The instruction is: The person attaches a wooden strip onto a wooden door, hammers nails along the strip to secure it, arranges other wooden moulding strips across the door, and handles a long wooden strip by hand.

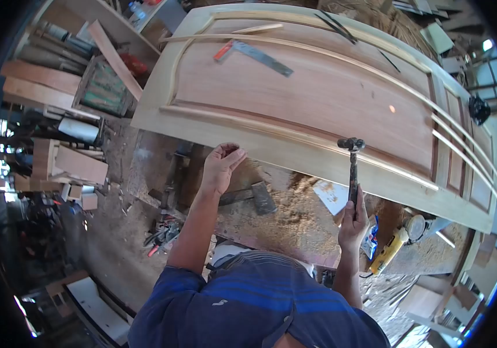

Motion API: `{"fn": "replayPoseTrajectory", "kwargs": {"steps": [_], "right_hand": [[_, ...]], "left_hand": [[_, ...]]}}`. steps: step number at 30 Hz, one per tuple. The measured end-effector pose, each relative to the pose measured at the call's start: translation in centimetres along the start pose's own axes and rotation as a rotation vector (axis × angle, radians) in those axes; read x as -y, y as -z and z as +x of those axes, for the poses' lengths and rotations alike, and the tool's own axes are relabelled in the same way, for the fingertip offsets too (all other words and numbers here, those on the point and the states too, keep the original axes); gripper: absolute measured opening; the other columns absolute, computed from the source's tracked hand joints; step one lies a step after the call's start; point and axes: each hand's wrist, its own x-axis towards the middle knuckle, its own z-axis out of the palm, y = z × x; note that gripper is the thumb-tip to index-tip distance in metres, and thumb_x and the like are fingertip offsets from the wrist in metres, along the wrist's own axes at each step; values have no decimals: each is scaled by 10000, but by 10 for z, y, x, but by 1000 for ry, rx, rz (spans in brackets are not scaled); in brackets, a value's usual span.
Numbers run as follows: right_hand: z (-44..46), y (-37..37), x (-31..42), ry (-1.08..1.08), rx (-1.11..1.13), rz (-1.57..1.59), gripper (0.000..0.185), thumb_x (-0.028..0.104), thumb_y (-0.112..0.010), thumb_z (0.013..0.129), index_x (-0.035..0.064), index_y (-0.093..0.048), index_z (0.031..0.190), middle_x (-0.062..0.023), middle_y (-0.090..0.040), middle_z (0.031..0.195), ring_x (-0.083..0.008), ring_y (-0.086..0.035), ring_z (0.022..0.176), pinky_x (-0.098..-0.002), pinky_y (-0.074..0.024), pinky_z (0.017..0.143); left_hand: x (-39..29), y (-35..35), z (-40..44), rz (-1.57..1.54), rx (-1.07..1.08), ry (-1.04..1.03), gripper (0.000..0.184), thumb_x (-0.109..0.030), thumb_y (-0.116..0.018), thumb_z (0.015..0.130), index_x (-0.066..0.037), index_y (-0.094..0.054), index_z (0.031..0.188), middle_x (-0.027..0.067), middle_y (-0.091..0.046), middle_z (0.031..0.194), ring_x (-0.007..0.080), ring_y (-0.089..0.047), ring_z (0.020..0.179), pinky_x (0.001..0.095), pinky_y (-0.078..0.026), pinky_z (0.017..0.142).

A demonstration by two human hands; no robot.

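My right hand [353,223] grips a hammer [353,165] by its dark handle, head up, over the near edge of a wooden panel door [237,139]. My left hand [223,165] is closed in a pinch near the same edge, further left; whatever its fingertips hold, if anything, is too small to make out. A strip of wooden moulding [295,132] runs along the near side of the large recessed panel. On that panel lies a try square [260,58] with a red-orange handle. Long thin wooden strips [376,72] stretch across the door.
Below the door, the workbench [248,229] carries sawdust, a dark block-headed tool [263,198], a white sheet [331,195] and a yellow angle grinder [390,249]. Pliers-like tools [164,235] lie at the left. Boards and a green-faced crate [106,84] stand further left.
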Motion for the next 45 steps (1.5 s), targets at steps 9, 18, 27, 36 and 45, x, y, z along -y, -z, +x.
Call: {"fn": "replayPoseTrajectory", "kwargs": {"steps": [9,18,27,36,45], "right_hand": [[-57,-144,36,-97,93,67,518,136,-591,1157,27,-520,1658,75,-565,870,-13,-395,653,-213,-326,570],[-78,-247,96,-85,168,-50,522,171,-596,1154,52,-531,1658,78,-516,827,-26,-419,671,-224,-344,588],[-43,-311,113,-60,295,-160,533,186,-618,1139,67,-544,1653,28,-618,907,-44,-490,726,-238,-423,652],[25,-395,134,286,387,-356,524,164,-673,1104,108,-593,1619,-170,-782,1006,-151,-703,829,-320,-568,816],[47,-443,119,334,510,-426,547,180,-690,1104,206,-583,1639,-168,-743,841,-217,-688,670,-378,-564,689]], "left_hand": [[-59,94,15,0,-41,-29,369,-24,-887,934,51,-688,1236,116,-768,1126,177,-765,1020,320,-646,1010],[-130,165,32,-129,72,-141,242,-48,-855,981,31,-728,1172,100,-790,1042,148,-775,950,289,-649,925],[-140,241,89,-38,37,-185,88,-58,-730,1070,-46,-652,1110,74,-753,999,161,-756,888,347,-673,870],[-157,268,130,-84,-74,-282,133,-27,-675,1091,-31,-637,1219,88,-758,1085,175,-754,991,393,-640,995],[-155,282,138,-142,19,-331,182,-55,-697,1085,-45,-665,1264,84,-777,1141,160,-730,1084,342,-572,1009]]}}
